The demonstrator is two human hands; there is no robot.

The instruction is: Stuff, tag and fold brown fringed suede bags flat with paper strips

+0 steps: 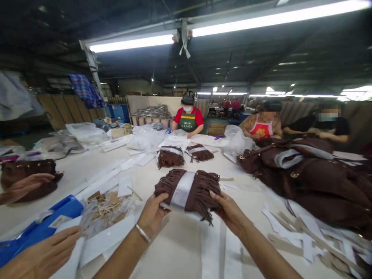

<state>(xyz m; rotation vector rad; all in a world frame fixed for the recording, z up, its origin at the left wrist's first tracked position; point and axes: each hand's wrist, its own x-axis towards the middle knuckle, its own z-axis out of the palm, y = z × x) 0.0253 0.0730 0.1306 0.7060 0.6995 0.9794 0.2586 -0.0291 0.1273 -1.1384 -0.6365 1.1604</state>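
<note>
Between my two hands is a dark brown fringed bag with a pale band wrapped around its middle, held above the white table. My left hand grips its left end, thumb on top. At the right end, my right hand pinches the fringe and edge the same way. The undersides of my fingers are hidden by the bag. Two similar banded fringed pieces, one on the left and one on the right, lie on the table beyond.
Brown bags are heaped at right, beside paper strips. Clear packaging and tags lie left, near a blue bundle. A person's hands reach in from the left by another brown bag. Co-workers stand opposite.
</note>
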